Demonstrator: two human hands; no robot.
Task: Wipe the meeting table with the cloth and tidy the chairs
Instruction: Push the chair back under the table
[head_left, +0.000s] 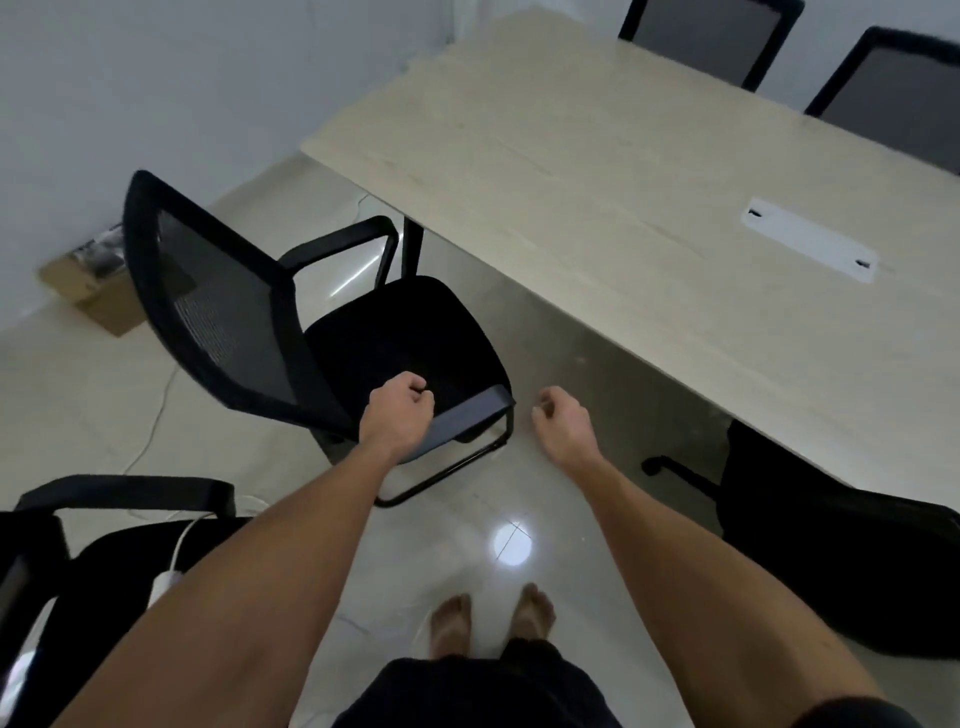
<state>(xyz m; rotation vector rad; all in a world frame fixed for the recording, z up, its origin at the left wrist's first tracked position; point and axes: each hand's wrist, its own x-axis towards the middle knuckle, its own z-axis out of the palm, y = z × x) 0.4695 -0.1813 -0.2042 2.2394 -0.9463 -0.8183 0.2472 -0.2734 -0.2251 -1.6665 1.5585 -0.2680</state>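
The left grip (397, 415) is curled closed on the near armrest of the black mesh chair (249, 306), which stands angled just left of it. The right grip (563, 423), loosely curled, holds nothing; the desk (597, 171) lies beyond it.

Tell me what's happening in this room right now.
A person stands barefoot beside the meeting table. Their left hand is closed on the armrest of a black mesh chair that sits pulled out from the table and turned at an angle to it. The right hand hangs loosely curled and empty over the floor. No cloth is in view, and the tabletop looks bare apart from its cable cover.
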